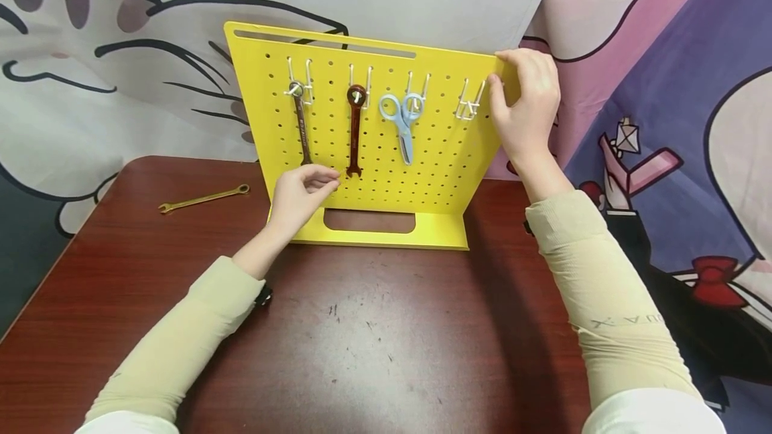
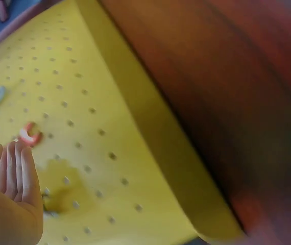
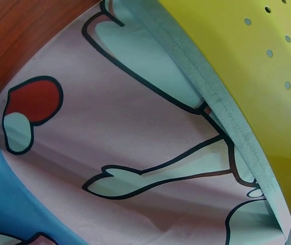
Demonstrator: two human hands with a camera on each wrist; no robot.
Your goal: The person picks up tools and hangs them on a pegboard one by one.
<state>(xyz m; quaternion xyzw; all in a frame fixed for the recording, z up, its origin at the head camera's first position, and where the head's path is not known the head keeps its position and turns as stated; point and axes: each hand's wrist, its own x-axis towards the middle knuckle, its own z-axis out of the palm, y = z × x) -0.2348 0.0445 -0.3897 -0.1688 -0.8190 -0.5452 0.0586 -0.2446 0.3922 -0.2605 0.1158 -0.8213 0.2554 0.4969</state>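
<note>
A yellow pegboard [image 1: 374,153] stands upright on the table. My right hand [image 1: 528,99] grips its upper right corner, thumb on the front face; the right wrist view shows little of this hand. In front of the lower left part is my left hand [image 1: 299,196], fingers nearly straight and holding nothing. Just above it hangs a dark silver wrench [image 1: 302,126], its lower end partly hidden by the hand. The reddish-brown wrench [image 1: 354,132] hangs beside it, its open end [image 2: 30,135] near my left fingertips. Light blue scissors [image 1: 403,126] hang farther right.
A gold-coloured wrench [image 1: 204,199] lies on the brown table [image 1: 362,327], left of the board. White double hooks carry the hanging tools; the rightmost hook [image 1: 469,102] is bare. Behind the board hangs a printed cartoon cloth [image 1: 181,86].
</note>
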